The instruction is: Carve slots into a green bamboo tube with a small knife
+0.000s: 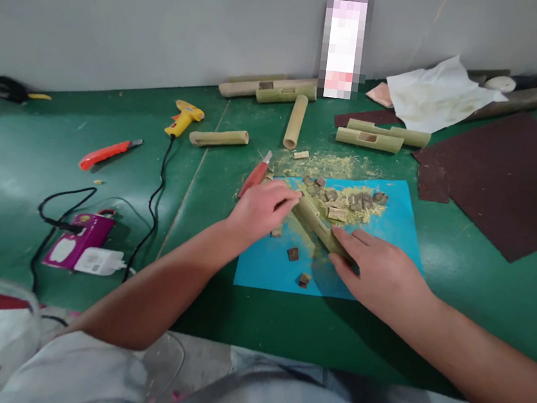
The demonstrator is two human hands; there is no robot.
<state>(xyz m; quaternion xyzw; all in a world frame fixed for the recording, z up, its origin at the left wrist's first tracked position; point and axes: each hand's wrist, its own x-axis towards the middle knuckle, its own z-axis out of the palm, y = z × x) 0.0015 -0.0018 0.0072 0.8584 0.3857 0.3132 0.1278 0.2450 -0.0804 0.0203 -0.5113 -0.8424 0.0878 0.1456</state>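
A bamboo tube (pixel 315 223) with an opening cut in its side slants over the blue sheet (pixel 260 272). My right hand (pixel 377 269) is wrapped round its lower end. At the upper end my left hand (pixel 265 207) is closed in a pinch, its fingertips against the tube; a tiny dark bit shows there, too small to name. Just beyond the tube lie shavings, bamboo chips (pixel 337 214) and small dark, crumpled squares (pixel 358 202). Another dark square (pixel 293 253) is nearer me on the sheet. A red-handled knife (pixel 256 173) rests behind my left hand.
More bamboo tubes (pixel 370 140) lie towards the wall. On the left are a yellow glue gun (pixel 181 119), an orange utility knife (pixel 109 154) and a purple power strip (pixel 80 241) with cables. Dark brown sheets (pixel 508 183) and crumpled white paper (pixel 442 98) are at right.
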